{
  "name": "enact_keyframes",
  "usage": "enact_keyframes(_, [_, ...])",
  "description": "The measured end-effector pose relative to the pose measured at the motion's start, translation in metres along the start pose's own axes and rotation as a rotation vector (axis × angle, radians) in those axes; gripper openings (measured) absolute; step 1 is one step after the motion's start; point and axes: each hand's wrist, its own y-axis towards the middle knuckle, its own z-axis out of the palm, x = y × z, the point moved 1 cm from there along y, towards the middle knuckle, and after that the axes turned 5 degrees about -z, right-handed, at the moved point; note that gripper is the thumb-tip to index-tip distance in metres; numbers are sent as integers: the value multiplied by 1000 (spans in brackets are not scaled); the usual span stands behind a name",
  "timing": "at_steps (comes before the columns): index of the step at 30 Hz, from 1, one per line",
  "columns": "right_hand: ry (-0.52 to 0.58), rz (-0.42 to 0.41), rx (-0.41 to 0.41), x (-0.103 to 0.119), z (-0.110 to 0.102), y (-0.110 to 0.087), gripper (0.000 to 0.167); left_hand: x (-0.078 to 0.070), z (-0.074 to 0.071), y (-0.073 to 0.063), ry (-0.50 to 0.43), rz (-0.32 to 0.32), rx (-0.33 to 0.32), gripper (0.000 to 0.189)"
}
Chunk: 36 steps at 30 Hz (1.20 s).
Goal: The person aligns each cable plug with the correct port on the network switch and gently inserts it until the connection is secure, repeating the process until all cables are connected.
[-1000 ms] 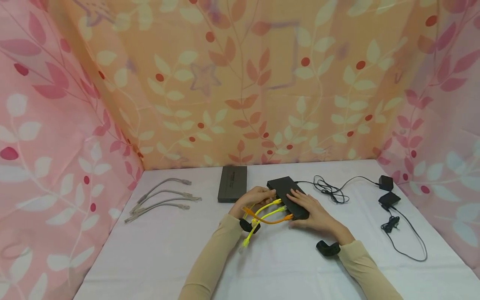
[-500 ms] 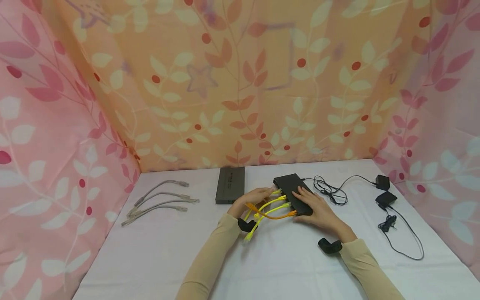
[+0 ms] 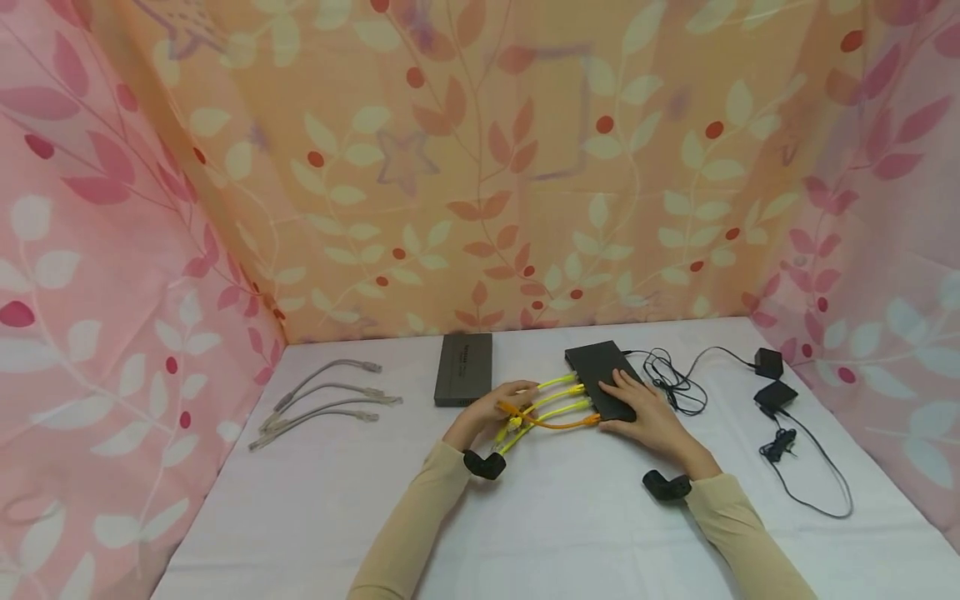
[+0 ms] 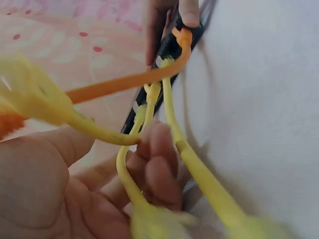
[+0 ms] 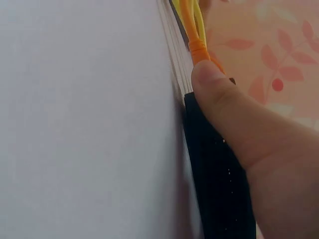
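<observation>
Flat black rectangular box (image 3: 595,377), gripped by the right hand (image 3: 651,418), shifted away from the left hand (image 3: 483,410); thin yellow cables (image 4: 200,172) among its curled fingers, hold unclear; we judge them still connected.

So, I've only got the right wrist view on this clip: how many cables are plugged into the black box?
Observer: Four. The left wrist view shows three yellow cables and one orange cable going into it.
Operator: And is the left hand on the black box too?
Observer: No, the head view shows it apart from the box, in among the cables.
</observation>
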Motion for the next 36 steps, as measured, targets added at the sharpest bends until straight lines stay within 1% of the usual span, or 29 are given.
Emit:
enact_keyframes(2, [-8, 24, 9, -2, -1, 1, 80, 3, 0, -2, -67, -22, 3, 48])
enact_keyframes(4, [-22, 54, 16, -5, -1, 1, 80, 5, -1, -3, -92, -40, -7, 48])
enact_keyframes(7, [-39, 82, 25, -10, -3, 2, 80, 9, -1, -5, -84, -48, -51, 43])
enact_keyframes(8, [-48, 87, 25, -12, -3, 2, 80, 10, -1, -6, -77, -42, -63, 41])
enact_keyframes(13, [-64, 88, 12, -20, -6, 3, 81, 13, -1, -8, -49, -28, -118, 34])
enact_keyframes(16, [-59, 88, 5, -25, -8, 6, 81, 13, -1, -8, -27, -26, -138, 33])
enact_keyframes(18, [-52, 90, 10, -29, -9, 8, 80, 14, -1, -8, -13, -20, -160, 37])
enact_keyframes(20, [-47, 88, 22, -30, -9, 10, 80, 14, -1, -9, 21, -5, -191, 41])
enact_keyframes(22, [-41, 88, 34, -32, -8, 12, 80, 14, 1, -11, 79, 18, -236, 42])
enact_keyframes(25, [-39, 86, 53, -33, -8, 15, 80, 13, 5, -15, 228, 58, -314, 39])
enact_keyframes(28, [-43, 88, 61, -36, -7, 19, 80, 12, 9, -19, 342, 74, -382, 36])
enact_keyframes(29, [-44, 88, 62, -36, -7, 20, 80, 10, 10, -21, 366, 73, -400, 36])
enact_keyframes(32, [-46, 87, 65, -39, -8, 24, 80, 7, 12, -25, 393, 75, -440, 35])
enact_keyframes(36, [-49, 93, 74, -42, -8, 29, 80, 6, 12, -30, 431, 83, -473, 34])
